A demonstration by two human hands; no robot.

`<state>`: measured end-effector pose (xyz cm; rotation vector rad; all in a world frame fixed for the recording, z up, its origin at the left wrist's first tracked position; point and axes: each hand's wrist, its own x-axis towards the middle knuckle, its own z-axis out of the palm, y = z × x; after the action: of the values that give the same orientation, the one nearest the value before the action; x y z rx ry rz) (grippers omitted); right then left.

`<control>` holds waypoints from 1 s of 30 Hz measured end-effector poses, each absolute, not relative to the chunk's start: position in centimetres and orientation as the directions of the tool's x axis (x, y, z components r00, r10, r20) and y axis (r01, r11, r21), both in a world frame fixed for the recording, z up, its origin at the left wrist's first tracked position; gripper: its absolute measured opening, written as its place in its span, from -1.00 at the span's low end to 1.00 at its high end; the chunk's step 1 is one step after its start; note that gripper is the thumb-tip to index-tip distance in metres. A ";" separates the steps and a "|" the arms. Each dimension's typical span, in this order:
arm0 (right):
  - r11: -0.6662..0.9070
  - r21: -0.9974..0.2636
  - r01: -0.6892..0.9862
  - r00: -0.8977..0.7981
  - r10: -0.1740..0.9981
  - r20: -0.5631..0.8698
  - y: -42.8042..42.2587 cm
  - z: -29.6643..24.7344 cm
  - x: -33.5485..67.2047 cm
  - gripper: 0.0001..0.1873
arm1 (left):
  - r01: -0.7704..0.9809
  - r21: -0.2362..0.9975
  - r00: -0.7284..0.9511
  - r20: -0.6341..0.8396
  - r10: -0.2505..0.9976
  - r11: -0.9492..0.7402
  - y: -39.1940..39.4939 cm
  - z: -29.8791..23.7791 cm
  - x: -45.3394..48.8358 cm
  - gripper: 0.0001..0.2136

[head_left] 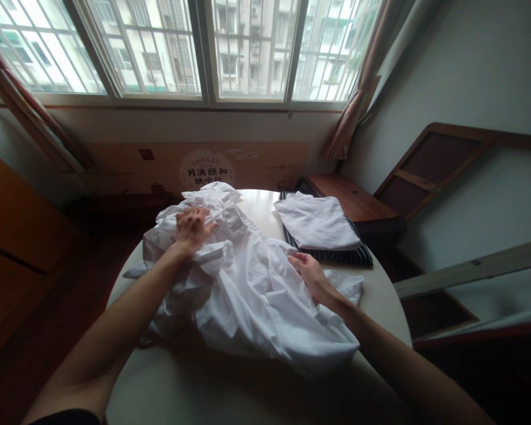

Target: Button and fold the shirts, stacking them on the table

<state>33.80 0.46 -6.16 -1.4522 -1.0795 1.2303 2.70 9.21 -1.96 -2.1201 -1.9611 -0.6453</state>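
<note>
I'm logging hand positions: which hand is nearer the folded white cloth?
Right: the right hand is just on the near side of the folded white cloth; the left hand, on the crumpled fabric, is well left of it.

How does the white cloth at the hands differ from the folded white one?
The crumpled cloth lies loosely heaped; the folded cloth lies flat. The crumpled cloth spreads wider; the folded cloth is compact, resting on a striped cloth. Both are white.

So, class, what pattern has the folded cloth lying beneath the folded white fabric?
The dark folded cloth has thin pale stripes; best seen in the head view.
</note>
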 end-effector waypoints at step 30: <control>0.017 -0.996 -0.088 -0.213 0.976 0.036 0.1 0.5 41.4 -0.60 | 0.805 0.249 0.543 0.053 0.838 -0.538 8.7 1.0 6.5 -0.90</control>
<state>41.35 0.10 0.52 -1.0156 -1.3131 1.3846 6.54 8.68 0.98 -2.9281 -1.5781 -0.2790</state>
